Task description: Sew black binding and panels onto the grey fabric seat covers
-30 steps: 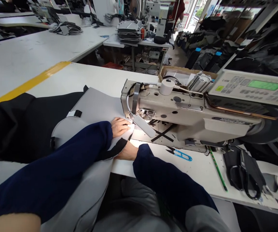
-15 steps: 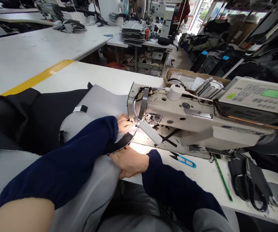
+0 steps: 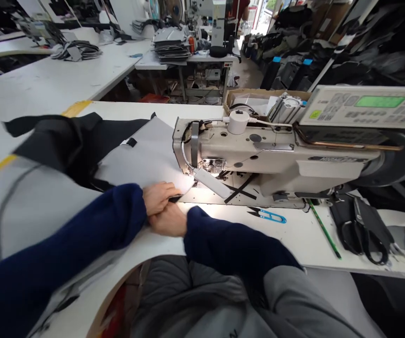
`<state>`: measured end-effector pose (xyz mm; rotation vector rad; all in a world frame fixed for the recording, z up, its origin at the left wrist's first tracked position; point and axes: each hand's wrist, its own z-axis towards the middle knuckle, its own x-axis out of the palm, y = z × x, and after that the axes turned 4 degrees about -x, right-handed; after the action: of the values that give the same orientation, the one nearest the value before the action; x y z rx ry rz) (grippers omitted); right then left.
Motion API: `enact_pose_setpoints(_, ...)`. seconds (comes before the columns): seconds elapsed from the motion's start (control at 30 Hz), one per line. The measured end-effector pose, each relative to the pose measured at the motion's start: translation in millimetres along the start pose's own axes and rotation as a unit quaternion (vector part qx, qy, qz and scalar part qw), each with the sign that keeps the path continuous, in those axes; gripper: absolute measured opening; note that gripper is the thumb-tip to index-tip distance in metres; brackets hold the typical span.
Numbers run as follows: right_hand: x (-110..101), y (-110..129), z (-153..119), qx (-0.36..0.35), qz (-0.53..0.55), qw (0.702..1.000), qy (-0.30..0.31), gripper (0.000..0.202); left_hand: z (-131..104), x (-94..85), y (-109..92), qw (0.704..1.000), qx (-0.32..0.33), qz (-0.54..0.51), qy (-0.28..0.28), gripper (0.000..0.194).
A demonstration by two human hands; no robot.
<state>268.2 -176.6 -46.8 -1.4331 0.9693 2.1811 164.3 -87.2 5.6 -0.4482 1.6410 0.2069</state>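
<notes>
Left hand [image 3: 159, 197] lay against right hand [image 3: 169, 219], both curled, any pinch hidden; beyond them, uneven tugging risked skewing the flat pale-grey fabric panel [image 3: 149, 152] at the long beige metal sewing machine [image 3: 276, 164]

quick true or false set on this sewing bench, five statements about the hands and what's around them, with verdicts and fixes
1. The left hand and right hand are close together by the near edge of the light grey fabric. True.
2. The blue-handled snips lie on top of the sewing machine. False: they lie on the white table, on its near side.
3. The green pencil lies between the snips and the black-handled scissors. True.
4. The control panel's screen is dark. False: it glows green.
5. The right hand holds the scissors. False: they lie well to its right, untouched.
</notes>
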Motion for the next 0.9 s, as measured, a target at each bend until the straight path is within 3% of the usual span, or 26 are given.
enact_pose_setpoints(0.17, 4.8, 16.2, -64.6, -0.036, -0.173, 0.984, -0.007, 0.023, -12.4, 32.3, -11.4, 0.997, -0.032, 0.069, 0.009, 0.045)
enact_pose_setpoints(0.27, 8.4, 25.4, -63.1, -0.008, -0.232, 0.972, -0.025, 0.020, -9.6, 37.4, -13.0, 0.997, -0.026, 0.072, 0.004, 0.043)
enact_pose_setpoints(0.43, 2.6, 33.7, -46.6, -0.014, -0.259, 0.966, -0.003, 0.020, -7.4, 33.5, -16.6, 0.994, -0.046, 0.097, 0.022, 0.037)
enact_pose_setpoints(0.67, -11.7, 18.4, -76.9, -0.058, -0.215, 0.975, 0.023, 0.017, 6.3, 21.9, -47.9, 0.987, -0.131, 0.026, 0.086, 0.028)
enact_pose_setpoints(0.8, -32.2, 8.4, -112.5, -0.047, -0.159, 0.984, -0.064, 0.019, 10.3, 32.5, -57.2, 0.984, -0.159, -0.016, 0.079, 0.028)
enact_pose_setpoints(0.9, -81.6, -5.2, -168.8, 0.037, -0.188, 0.954, -0.230, 0.027, 6.1, 42.7, -57.2, 0.983, -0.167, -0.056, 0.049, 0.031)
